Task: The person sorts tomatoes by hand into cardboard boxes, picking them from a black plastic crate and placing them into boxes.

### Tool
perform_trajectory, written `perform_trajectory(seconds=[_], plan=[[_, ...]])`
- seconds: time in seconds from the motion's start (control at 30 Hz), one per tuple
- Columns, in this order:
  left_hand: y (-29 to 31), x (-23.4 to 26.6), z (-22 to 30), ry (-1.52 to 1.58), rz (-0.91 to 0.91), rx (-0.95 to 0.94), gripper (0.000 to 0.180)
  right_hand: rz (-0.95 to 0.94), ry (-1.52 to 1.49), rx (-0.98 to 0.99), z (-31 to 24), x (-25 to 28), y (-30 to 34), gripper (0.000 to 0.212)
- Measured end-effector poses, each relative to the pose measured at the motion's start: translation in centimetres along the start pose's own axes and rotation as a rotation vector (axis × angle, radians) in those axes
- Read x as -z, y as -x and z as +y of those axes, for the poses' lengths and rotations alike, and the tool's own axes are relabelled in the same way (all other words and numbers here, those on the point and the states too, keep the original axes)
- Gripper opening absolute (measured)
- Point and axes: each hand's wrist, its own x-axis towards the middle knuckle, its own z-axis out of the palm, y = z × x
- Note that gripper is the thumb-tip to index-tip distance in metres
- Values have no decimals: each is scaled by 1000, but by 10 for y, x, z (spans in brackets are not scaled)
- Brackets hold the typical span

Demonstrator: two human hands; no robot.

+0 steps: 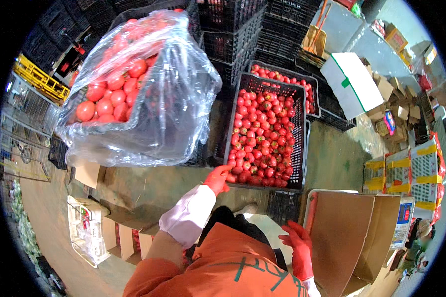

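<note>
My left hand [217,180], in a red glove, is at the near left corner of a black plastic crate [299,133], its fingers stretched toward the rim. Whether it touches the crate, I cannot tell. Small red tomatoes [262,131] fill this crate, some with green stem ends. Low on the right, my right hand [298,243], also red-gloved, has its fingers apart and holds nothing. Beside it stands an open cardboard box [339,232] with a tall flap raised. Larger tomatoes [116,94] fill a crate lined with clear plastic film [178,114] at the left.
Black crates [233,34] are stacked at the back, and a second tomato crate [314,96] lies behind the first. A white foam lid [349,81] leans at the right. A digital scale display [405,213] shows beside the cardboard box. A white basket [86,230] stands lower left.
</note>
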Motion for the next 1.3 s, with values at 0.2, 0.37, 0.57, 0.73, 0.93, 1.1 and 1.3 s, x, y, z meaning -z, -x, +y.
perform_trajectory(seconds=[0.2,0.37,0.57,0.73,0.93,1.1,1.3], plan=[[-58,-48,5,45,30,52,41,25,-6,-84,-11,8,-39,34],[-123,-49,-26,-95,42,-163,10,100,-32,-101,-17,-2,-58,31],[-176,-86,16,-274,-124,130,23,144,-107,-330,-27,-9,-77,29],[-280,-126,-16,-119,-168,-127,35,214,-46,-416,-38,-41,-105,30],[-361,-199,17,-790,-124,-399,56,345,-356,-468,-24,-55,-127,36],[-425,-192,5,-1090,-152,-364,33,292,-406,-456,-8,-61,-147,37],[-388,-158,33,58,-419,-164,29,273,-328,-435,-20,-57,-197,31]])
